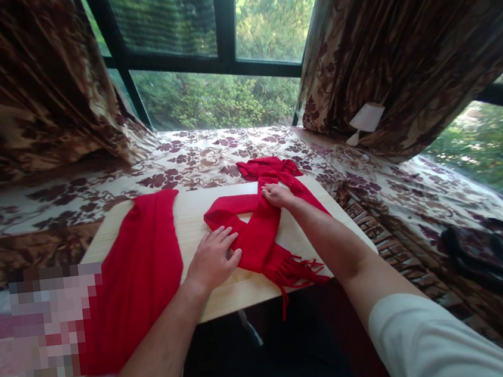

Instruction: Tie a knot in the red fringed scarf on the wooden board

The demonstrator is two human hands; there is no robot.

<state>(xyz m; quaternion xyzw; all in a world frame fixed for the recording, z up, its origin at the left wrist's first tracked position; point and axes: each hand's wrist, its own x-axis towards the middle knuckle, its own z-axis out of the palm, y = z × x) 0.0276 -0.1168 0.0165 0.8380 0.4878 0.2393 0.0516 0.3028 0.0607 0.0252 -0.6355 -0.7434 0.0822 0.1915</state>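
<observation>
A red scarf (270, 213) with a fringed end lies in crossing bands on the light wooden table (227, 296). Its fringe hangs over the near edge, and a bunched red part rests past the far edge. My left hand (216, 255) is flat, fingers apart, touching the scarf's left fold. Farther out, my right hand (278, 195) has its fingers closed on the upper band. A wide piece of red cloth (140, 260) drapes off the table's left side; whether it belongs to the same scarf I cannot tell.
Behind the table is a ledge with a floral cover (198, 155), below a window (224, 95). Patterned curtains (375, 37) hang on both sides. A small white lamp (367, 117) stands at the back right. A black bag-like item (488, 259) lies on the right.
</observation>
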